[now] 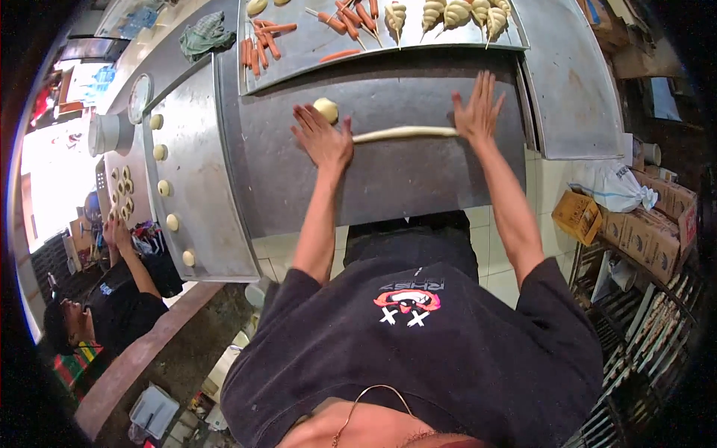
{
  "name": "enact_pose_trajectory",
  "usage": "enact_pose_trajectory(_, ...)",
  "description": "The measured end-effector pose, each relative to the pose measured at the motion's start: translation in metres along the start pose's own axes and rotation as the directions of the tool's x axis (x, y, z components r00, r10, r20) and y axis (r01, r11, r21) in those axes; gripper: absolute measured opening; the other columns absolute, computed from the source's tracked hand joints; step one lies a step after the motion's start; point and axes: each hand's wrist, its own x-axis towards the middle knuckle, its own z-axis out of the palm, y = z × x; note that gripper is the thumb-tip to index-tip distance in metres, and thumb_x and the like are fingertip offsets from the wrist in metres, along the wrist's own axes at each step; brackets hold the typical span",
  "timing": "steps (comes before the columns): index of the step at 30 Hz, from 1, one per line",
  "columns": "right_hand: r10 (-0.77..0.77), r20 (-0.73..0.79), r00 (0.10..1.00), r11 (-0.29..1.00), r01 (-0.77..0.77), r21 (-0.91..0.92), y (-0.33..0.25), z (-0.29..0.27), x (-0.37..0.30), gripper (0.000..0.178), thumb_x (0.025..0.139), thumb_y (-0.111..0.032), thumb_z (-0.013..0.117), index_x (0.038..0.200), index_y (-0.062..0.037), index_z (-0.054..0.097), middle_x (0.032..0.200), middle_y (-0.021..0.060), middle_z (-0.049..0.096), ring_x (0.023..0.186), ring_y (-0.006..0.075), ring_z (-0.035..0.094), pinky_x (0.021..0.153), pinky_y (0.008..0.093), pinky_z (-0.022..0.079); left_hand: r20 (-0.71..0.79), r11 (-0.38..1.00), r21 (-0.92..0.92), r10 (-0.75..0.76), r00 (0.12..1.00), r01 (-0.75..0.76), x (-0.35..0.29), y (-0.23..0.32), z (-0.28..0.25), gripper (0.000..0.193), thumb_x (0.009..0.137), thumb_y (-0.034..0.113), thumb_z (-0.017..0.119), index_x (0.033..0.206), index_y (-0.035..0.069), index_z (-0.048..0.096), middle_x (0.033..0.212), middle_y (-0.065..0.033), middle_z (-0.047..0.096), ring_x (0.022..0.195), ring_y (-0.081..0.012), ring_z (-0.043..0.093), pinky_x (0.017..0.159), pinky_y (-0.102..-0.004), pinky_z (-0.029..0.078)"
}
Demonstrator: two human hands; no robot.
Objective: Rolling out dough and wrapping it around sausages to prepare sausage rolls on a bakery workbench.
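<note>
A long thin rope of pale dough (407, 132) lies crosswise on the dark worktop (388, 175). Over its left end, my left hand (325, 140) rests flat with the fingers stretched out. At the other end, my right hand (479, 112) is also flat, fingers extended and the thumb apart. Just beyond my left fingers sits a round dough ball (326, 110). The ends of the rope are hidden under my palms.
Beyond the worktop, a metal tray (299, 84) bears sausages (351, 19), some on sticks, and twisted dough pieces (455, 13). A left-hand tray (202, 149) holds several dough balls (165, 187). Cardboard boxes (642, 231) stand right. Another person (123, 306) works at far left.
</note>
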Motion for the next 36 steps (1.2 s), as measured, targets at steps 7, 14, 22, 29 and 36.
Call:
enact_pose_trajectory(7,-0.259,0.189,0.947,0.966,0.255,0.046,0.012,-0.047,-0.125,0.096,0.093,-0.069,0.034,0.153,0.0043,0.019,0.162,0.02,0.018,0.152,0.0307,0.011,0.12,0.0549,0.003,0.309,0.975,-0.06,0.224,0.924,-0.216,-0.098,-0.003,-0.044,0.091,0.09,0.045,0.059,0.155,-0.001,0.014,0.161,-0.0178,0.02,0.15,-0.0333,0.017,0.12,-0.0543,0.014)
enact_pose_trajectory(14,-0.253,0.265,0.93,0.967,0.244,0.069,0.032,-0.063,-0.171,0.097,0.093,-0.069,0.037,0.154,0.0032,0.016,0.163,0.0187,0.014,0.152,0.0315,0.01,0.12,0.0565,0.001,0.32,0.996,-0.071,0.076,0.944,-0.056,-0.147,-0.007,-0.047,0.084,0.096,0.049,0.049,0.156,0.001,0.015,0.164,-0.0158,0.014,0.151,-0.0317,0.012,0.121,-0.0493,0.008)
enact_pose_trajectory(22,-0.088,0.041,0.995,0.996,0.088,-0.002,0.024,0.0,0.008,0.09,0.097,-0.067,0.029,0.156,-0.0003,0.014,0.163,0.0181,0.014,0.152,0.027,0.009,0.119,0.0567,-0.002,-0.194,0.982,-0.091,-0.18,0.964,0.165,0.006,-0.022,-0.008,0.085,0.098,0.046,0.047,0.153,-0.007,0.011,0.161,-0.0261,0.011,0.151,-0.0354,0.009,0.121,-0.0527,0.004)
enact_pose_trajectory(29,-0.202,0.211,0.956,0.979,0.197,0.043,0.022,-0.063,-0.159,0.086,0.095,-0.067,0.035,0.155,-0.0069,0.024,0.163,0.0143,0.018,0.151,0.0355,0.012,0.119,0.0593,0.004,0.131,0.999,-0.018,0.039,0.991,-0.037,-0.127,-0.017,-0.046,0.078,0.094,0.052,0.053,0.156,0.013,0.025,0.161,-0.0249,0.014,0.147,-0.049,0.011,0.119,-0.057,0.009)
enact_pose_trajectory(36,-0.132,0.15,0.98,0.99,0.137,-0.027,0.026,-0.053,-0.184,0.074,0.096,-0.065,0.038,0.153,-0.0189,0.034,0.163,0.0064,0.02,0.15,0.036,0.014,0.118,0.0591,0.007,0.031,0.986,-0.167,0.01,0.999,-0.005,-0.051,0.01,-0.052,0.064,0.093,0.037,0.06,0.147,0.01,0.041,0.155,-0.0231,0.028,0.143,-0.0452,0.025,0.115,-0.0551,0.02)
